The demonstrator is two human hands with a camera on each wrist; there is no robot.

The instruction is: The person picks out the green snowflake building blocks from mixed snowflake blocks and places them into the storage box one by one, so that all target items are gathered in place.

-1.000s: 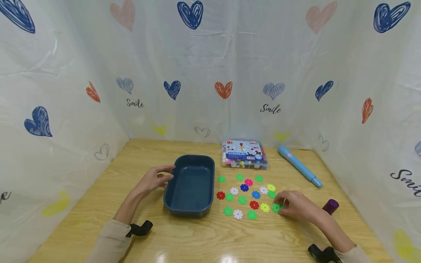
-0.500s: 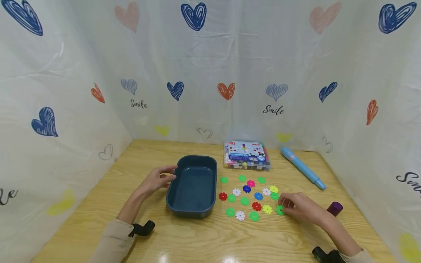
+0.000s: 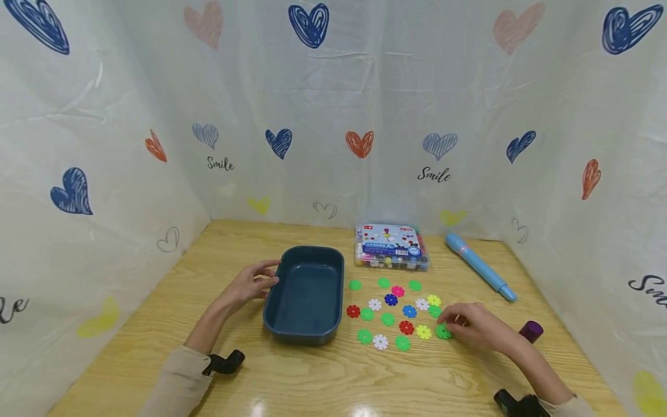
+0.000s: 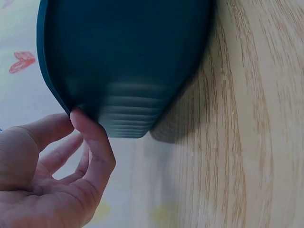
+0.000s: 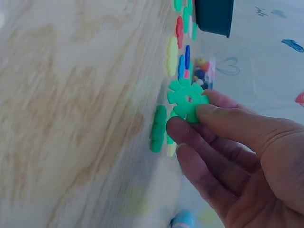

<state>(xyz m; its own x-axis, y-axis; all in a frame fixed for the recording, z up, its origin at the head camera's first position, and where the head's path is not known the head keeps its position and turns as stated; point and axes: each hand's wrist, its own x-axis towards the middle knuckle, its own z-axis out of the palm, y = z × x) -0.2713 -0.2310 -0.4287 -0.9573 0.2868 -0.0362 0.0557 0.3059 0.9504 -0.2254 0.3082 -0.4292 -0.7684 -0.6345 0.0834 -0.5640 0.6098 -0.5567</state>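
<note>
In the head view my left hand (image 3: 250, 284) is at the left side of a dark blue-green plastic tray (image 3: 341, 284). The left wrist view has its thumb and a finger pinching the rim of that tray (image 4: 123, 61). My right hand (image 3: 476, 325) is low over the right end of several flower-shaped plastic discs. Seen from the right wrist, the right hand (image 5: 237, 156) pinches a green notched disc (image 5: 180, 97) between thumb and fingers. Another green disc (image 5: 158, 128) lies on the table just beyond it. Red (image 3: 406, 327), yellow (image 3: 424, 332) and white discs (image 3: 380, 341) lie nearby.
A clear box of coloured parts (image 3: 391, 248) stands at the back. To its right lies a light blue tube-shaped item (image 3: 480, 266). A purple cylinder (image 3: 531, 330) is behind the right wrist. Heart-printed curtains surround the wooden table (image 3: 323, 376) at the back and sides.
The whole head view has shifted slightly. The right hand's fingers have moved only a little at the green disc, and the left hand stays at the tray's rim.
</note>
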